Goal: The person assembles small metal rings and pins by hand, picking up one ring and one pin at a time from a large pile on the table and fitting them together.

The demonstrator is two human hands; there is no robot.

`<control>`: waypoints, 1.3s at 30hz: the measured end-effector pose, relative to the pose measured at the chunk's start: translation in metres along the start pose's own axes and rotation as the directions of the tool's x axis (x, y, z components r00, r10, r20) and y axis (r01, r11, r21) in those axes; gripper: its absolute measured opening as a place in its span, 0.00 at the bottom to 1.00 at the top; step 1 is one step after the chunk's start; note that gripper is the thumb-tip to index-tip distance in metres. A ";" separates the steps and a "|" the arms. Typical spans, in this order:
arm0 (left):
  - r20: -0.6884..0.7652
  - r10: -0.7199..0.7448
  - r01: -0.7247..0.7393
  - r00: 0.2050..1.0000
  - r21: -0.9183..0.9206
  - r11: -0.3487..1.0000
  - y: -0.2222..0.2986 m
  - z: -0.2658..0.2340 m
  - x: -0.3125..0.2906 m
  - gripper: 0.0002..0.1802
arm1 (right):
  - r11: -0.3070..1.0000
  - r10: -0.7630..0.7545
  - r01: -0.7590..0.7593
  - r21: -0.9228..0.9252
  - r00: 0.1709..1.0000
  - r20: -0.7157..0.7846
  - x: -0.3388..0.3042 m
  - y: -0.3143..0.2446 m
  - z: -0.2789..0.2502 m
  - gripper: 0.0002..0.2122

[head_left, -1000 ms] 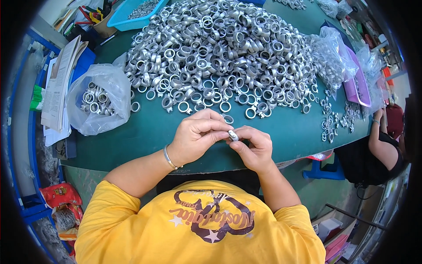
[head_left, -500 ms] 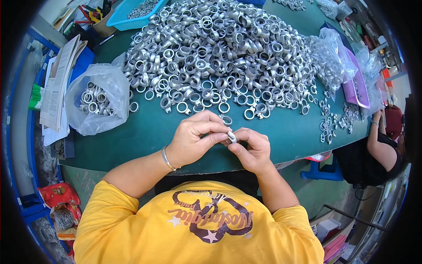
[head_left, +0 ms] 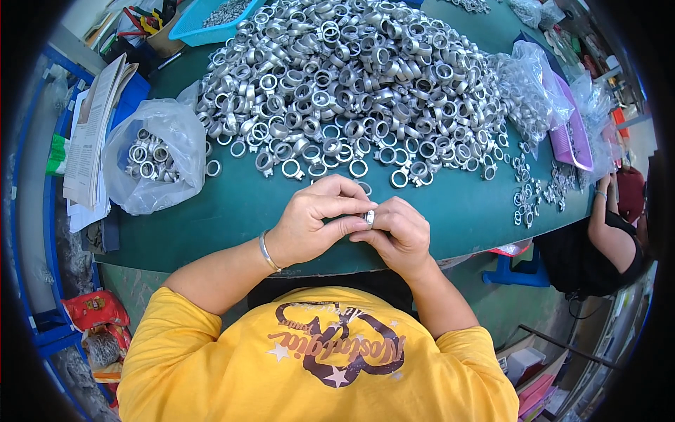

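Close to the table's near edge, my left hand (head_left: 318, 216) and my right hand (head_left: 402, 231) meet around one small silver metal ring (head_left: 370, 218). The thumb and forefinger of my left hand pinch it. My right fingers press together at its other side, partly hiding it. Just beyond my fingertips lies another loose ring (head_left: 365, 188), half covered by my left hand. A large heap of similar metal rings (head_left: 351, 84), many with a small lug, spreads over the far part of the table.
On the left stands an open clear plastic bag (head_left: 186, 172) of rings beside a stack of papers (head_left: 91, 141). A blue basket (head_left: 200, 35) is at the far left. To the right are small parts (head_left: 526, 200), a purple basket (head_left: 562, 144) and a seated person (head_left: 598, 246).
My right hand has shifted slightly left and its fingers have closed more over the ring, which has turned a little. My left hand has barely moved.
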State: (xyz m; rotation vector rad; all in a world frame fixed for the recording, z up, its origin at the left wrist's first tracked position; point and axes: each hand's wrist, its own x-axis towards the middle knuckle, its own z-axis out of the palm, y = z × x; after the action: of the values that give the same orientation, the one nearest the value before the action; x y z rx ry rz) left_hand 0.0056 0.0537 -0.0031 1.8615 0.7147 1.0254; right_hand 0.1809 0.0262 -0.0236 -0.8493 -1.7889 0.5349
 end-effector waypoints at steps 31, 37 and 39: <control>0.180 -0.656 0.251 0.733 -0.968 0.014 -0.004 -0.023 0.007 0.19 | 0.927 0.193 -0.184 -0.328 0.981 -0.005 0.010 -0.001 0.008 0.06; 0.188 -0.554 0.471 0.811 -0.770 0.429 -0.003 -0.017 0.002 0.08 | 0.988 0.152 -0.151 0.010 0.984 -0.093 0.011 -0.006 0.009 0.07; 0.133 -0.567 0.504 0.813 -0.649 0.570 0.007 -0.013 0.004 0.08 | 0.998 0.036 -0.040 -0.040 0.995 -0.090 0.012 -0.003 0.010 0.09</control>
State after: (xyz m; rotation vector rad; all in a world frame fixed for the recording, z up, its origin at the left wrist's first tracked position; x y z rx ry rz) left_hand -0.0032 0.0586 0.0085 0.8789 0.7727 0.8000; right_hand 0.1688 0.0337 -0.0181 -0.9239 -1.7100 0.4782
